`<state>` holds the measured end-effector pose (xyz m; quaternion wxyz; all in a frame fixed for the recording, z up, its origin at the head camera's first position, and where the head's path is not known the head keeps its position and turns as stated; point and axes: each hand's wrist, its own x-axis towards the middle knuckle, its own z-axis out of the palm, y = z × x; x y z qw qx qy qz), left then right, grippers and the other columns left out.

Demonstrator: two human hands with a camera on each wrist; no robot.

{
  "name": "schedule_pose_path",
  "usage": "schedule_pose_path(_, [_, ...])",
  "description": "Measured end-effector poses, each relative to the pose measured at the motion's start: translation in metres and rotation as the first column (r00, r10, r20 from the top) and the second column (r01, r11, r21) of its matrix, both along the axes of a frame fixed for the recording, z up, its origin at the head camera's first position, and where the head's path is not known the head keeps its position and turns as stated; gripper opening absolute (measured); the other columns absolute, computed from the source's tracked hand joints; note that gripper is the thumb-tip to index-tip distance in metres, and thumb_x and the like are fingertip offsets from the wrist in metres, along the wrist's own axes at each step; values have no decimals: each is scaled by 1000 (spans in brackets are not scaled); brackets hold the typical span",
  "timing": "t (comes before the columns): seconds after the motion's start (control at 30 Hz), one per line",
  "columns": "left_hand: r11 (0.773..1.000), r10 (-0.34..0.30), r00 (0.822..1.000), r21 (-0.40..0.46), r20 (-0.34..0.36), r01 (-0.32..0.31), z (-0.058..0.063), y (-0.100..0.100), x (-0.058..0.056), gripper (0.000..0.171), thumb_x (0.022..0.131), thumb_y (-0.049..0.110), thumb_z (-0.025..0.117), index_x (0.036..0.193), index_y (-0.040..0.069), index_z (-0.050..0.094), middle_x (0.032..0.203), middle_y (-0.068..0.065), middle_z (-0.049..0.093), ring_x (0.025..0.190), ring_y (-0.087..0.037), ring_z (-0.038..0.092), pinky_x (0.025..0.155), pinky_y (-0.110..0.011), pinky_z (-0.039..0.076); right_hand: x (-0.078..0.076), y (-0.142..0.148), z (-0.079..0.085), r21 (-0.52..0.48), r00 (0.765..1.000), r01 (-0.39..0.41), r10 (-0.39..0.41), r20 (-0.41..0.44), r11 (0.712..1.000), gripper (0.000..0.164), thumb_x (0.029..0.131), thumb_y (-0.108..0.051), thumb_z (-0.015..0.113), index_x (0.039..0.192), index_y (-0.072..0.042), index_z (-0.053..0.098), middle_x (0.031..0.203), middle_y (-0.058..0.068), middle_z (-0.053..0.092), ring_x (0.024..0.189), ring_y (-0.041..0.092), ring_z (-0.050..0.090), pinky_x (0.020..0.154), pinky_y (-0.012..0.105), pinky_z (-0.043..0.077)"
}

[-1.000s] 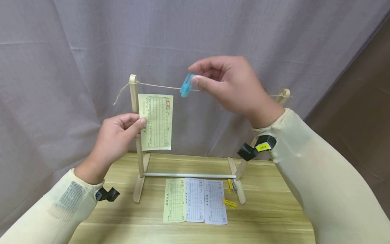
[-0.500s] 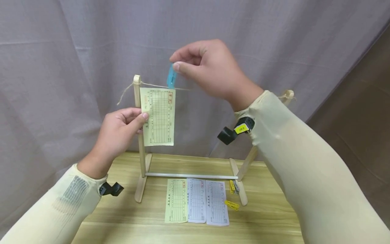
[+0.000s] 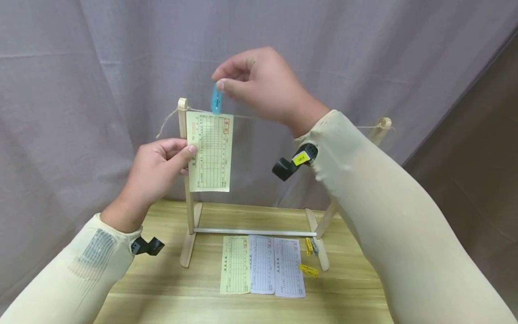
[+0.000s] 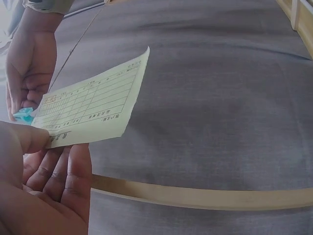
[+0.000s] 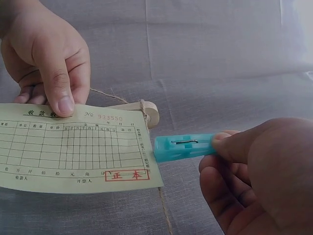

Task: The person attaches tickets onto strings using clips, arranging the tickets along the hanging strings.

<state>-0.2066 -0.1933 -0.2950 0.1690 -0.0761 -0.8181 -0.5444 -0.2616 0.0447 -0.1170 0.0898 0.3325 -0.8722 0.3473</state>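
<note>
A yellow receipt slip [image 3: 210, 153] is pinched at its left edge between the thumb and fingers of my left hand [image 3: 159, 162]. The slip hangs upright by the rack's left post, its top edge at the twine [image 3: 238, 116]. My right hand [image 3: 259, 87] pinches a blue clothespin [image 3: 216, 99] by its upper end, above the slip. In the right wrist view the lower end of the clothespin [image 5: 183, 147] meets the slip's edge, right beside the twine. The left wrist view shows the slip [image 4: 93, 107] from the side, with the clothespin [image 4: 23, 115] behind the thumb.
The wooden rack has a left post [image 3: 188, 202], a right post [image 3: 328, 218] and a white crossbar [image 3: 255, 232]. In front lie a yellow slip [image 3: 235, 265] and two white slips. Yellow clothespins [image 3: 309, 270] and a grey one [image 3: 314, 246] lie beside them. A grey curtain [image 3: 121, 67] hangs behind.
My right hand has brought the blue clothespin leftward and up, then down onto the slip's top edge. My left hand has raised the slip to the twine.
</note>
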Motion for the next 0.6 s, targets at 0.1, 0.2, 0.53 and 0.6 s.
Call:
schedule_pose_path(0.1, [1000, -2, 1000, 0, -2, 2, 1, 2, 0, 41, 109, 49, 74, 125, 13, 84, 108, 4, 87, 79, -16, 78, 77, -25, 64, -1, -2, -1, 8, 1000, 9, -9, 10, 1000, 17, 109, -22, 75, 121, -18, 86, 117, -5, 82, 103, 12, 75, 97, 28, 60])
schedule_pose_path(0.2, [1000, -9, 1000, 1, -8, 9, 1, 3, -1, 40, 110, 48, 74, 124, 13, 84, 108, 3, 87, 80, -15, 78, 76, -27, 65, -2, -3, -2, 17, 1000, 8, -8, 17, 1000, 17, 110, -22, 75, 121, -17, 86, 117, -5, 82, 104, 11, 74, 97, 28, 59])
schedule_pose_path(0.53, [1000, -8, 1000, 10, -12, 8, 2, 0, 0, 40, 110, 46, 74, 124, 11, 84, 108, 3, 87, 80, -13, 78, 75, -28, 66, -6, -16, -6, 94, 1000, -2, 1, 7, 996, 18, 110, -22, 76, 124, -16, 85, 114, -5, 83, 99, 6, 76, 92, 22, 61])
schedule_pose_path(0.6, [1000, -9, 1000, 12, -15, 9, 2, 0, -1, 39, 110, 45, 74, 124, 11, 84, 108, 4, 87, 80, -12, 78, 75, -27, 66, -6, -18, -6, 106, 1000, 2, -3, 10, 994, 18, 110, -22, 76, 124, -16, 85, 113, -5, 82, 98, 7, 75, 91, 22, 61])
